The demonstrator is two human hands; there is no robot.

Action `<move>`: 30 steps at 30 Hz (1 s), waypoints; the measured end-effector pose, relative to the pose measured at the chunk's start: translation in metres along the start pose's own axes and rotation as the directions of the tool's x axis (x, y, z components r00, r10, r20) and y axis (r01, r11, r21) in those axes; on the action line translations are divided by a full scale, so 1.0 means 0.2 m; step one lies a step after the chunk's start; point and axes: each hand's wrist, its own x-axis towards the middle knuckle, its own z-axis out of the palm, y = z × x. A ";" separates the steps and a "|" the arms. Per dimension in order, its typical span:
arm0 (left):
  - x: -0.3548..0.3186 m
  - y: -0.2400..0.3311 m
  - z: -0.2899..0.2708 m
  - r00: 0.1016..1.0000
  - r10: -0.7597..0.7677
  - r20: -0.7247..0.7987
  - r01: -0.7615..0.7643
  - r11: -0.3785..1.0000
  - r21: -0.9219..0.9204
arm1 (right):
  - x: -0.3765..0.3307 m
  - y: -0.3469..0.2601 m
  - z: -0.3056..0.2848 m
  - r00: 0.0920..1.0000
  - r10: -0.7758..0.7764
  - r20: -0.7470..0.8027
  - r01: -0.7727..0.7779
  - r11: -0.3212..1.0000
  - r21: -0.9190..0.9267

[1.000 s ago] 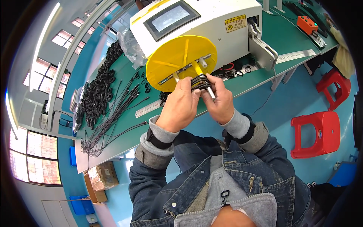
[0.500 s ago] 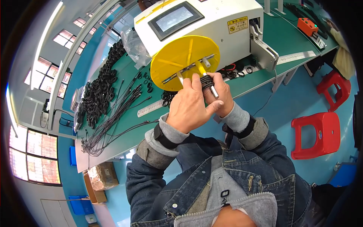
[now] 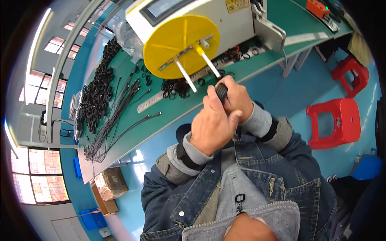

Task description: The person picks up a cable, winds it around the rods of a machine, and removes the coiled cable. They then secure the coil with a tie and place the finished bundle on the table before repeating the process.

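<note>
At left, black bundles [image 3: 95, 94] and loose cables [image 3: 114, 120] lie on the worktop [image 3: 173, 110]; next, a yellow disc [image 3: 171, 46] bears rods [image 3: 185, 75] — near one's tip, the left hand [image 3: 212, 129] and right hand [image 3: 238, 101] grip a black coil [image 3: 220, 93] between them — and farther right stand red stools [image 3: 350, 120].

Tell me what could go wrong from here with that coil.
The black coil could spring open if the right hand slackens; no tie shows on it. It might also snag on the yellow-based rod, whose tip sits right by it. The left hand could bump the other metal rod jutting out nearby.
</note>
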 end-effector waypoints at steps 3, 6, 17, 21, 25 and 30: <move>-0.02 -0.16 0.02 0.965 0.257 -0.050 -0.247 0.957 0.150 | -0.03 0.07 0.00 0.995 -0.048 0.088 0.052 0.998 -0.046; 0.04 -0.28 -0.01 0.977 0.183 0.107 -0.153 0.958 -0.244 | -0.05 0.08 0.05 0.987 -0.090 0.136 0.096 0.995 -0.034; 0.09 -0.33 -0.01 0.369 -0.139 0.919 0.915 0.230 -0.332 | -0.04 0.08 0.00 0.791 0.016 0.611 0.243 0.909 -0.338; 0.04 -0.35 0.07 0.322 -0.055 0.945 0.834 0.490 -0.255 | -0.07 0.17 0.01 0.766 -0.089 0.637 0.276 0.940 -0.202; 0.01 -0.30 0.07 0.558 -0.123 0.821 0.693 0.613 -0.379 | -0.18 0.24 0.06 0.906 -0.101 0.411 0.089 0.995 0.048; -0.03 -0.37 0.19 0.513 -0.196 0.835 0.725 0.621 -0.300 | -0.27 0.35 0.13 0.946 -0.029 0.322 0.031 1.000 -0.001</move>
